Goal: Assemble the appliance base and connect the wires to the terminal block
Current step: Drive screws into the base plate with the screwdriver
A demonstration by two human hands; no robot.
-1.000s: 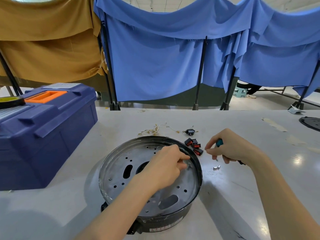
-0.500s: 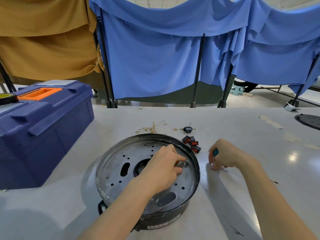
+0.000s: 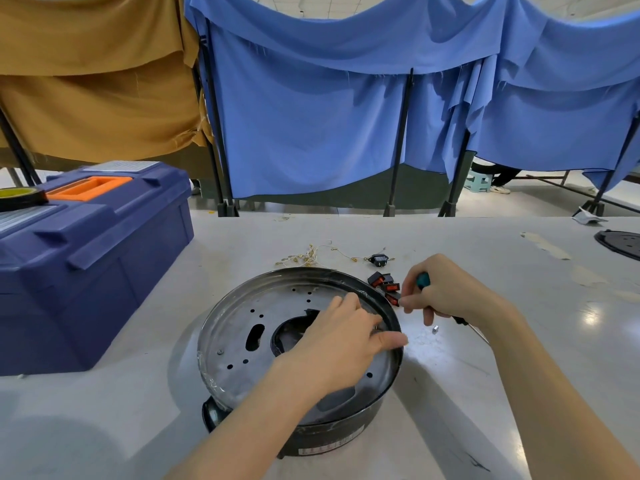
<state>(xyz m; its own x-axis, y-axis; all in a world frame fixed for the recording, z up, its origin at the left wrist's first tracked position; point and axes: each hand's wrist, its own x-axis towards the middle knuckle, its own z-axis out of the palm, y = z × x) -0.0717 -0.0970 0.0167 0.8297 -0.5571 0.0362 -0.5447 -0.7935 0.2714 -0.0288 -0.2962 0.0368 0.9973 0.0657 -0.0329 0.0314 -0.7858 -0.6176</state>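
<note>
The left hand [image 3: 341, 336] lies on the round, perforated metal appliance base [image 3: 242, 327] at table centre, fingertips pinched at its 3 o'clock rim; what they pinch is hidden. The right hand [image 3: 450, 294], just beside that rim, is clenched around a teal-handled screwdriver [image 3: 423, 280]. Red rocker switches [image 3: 386, 284] lie at 1 o'clock, thin wires [image 3: 308, 258] at 12. The smooth table [image 3: 104, 410] is open toward 6.

The right hand [image 3: 450, 294] has lifted off the table [image 3: 138, 393], pinching something small.

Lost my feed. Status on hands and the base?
Left hand inside appliance base, fingers at right rim. Right hand gripping screwdriver. Rocker switches close by.
</note>
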